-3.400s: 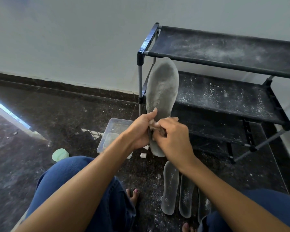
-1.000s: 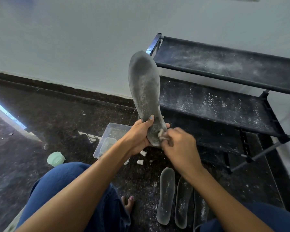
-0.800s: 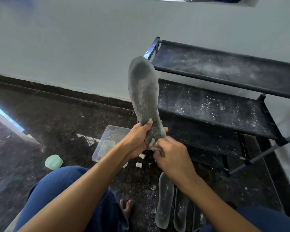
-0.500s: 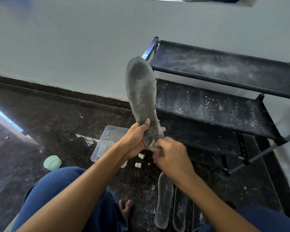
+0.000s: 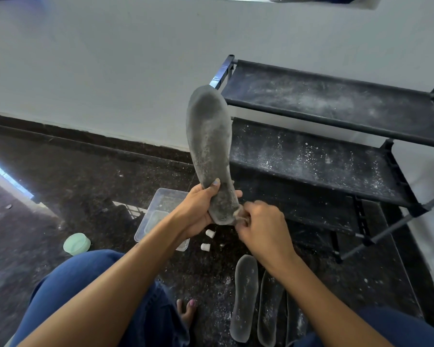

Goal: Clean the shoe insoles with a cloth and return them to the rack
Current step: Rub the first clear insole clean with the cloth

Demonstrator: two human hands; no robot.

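A dusty grey insole (image 5: 209,136) stands upright in front of me, toe end up. My left hand (image 5: 198,209) grips its heel end, thumb across the front. My right hand (image 5: 263,231) pinches a small beige cloth (image 5: 239,214) against the heel's right edge; most of the cloth is hidden by the fingers. Three more grey insoles (image 5: 244,296) lie side by side on the floor below my right forearm. The black shoe rack (image 5: 336,161) stands to the right against the wall, its shelves speckled with white dust.
A clear plastic tub (image 5: 161,214) sits on the dark floor behind my left wrist, two small white caps (image 5: 207,240) beside it. A pale green lid (image 5: 77,244) lies to the left. My knees in blue jeans frame the bottom; white dust litters the floor.
The cloth hand has shifted from the front of the heel to its right edge. The insole leans a little further left, still held at the heel.
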